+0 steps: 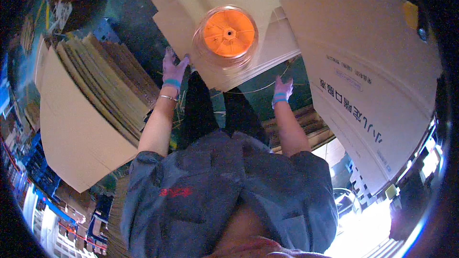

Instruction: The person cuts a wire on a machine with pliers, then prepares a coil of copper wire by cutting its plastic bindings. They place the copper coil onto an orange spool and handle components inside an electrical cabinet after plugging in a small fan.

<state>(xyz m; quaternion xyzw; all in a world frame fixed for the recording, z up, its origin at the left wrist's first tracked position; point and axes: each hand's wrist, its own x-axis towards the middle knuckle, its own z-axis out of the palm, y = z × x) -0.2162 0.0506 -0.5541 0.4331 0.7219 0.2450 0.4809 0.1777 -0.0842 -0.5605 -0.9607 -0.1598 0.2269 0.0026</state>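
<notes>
1. The left hand (173, 70), gloved, is laid on the near-left edge of a stack of flat cardboard sheets (248, 0); its grip is spread open, fingers apart, clamped on nothing.
2. The right hand (283, 89), also gloved, is held below the stack's near edge; whether it touches the sheets cannot be told, and its fingers appear loosely open.
3. An orange tape reel (229, 34) in a clear case lies on top of the stack, between the hands and beyond them.
4. A printed flat carton (368, 91) lies at the right, and a leaning pile of folded cartons (95, 100) at the left.
5. The stack is judged not yet lifted or shifted: no sheet is seen raised.
</notes>
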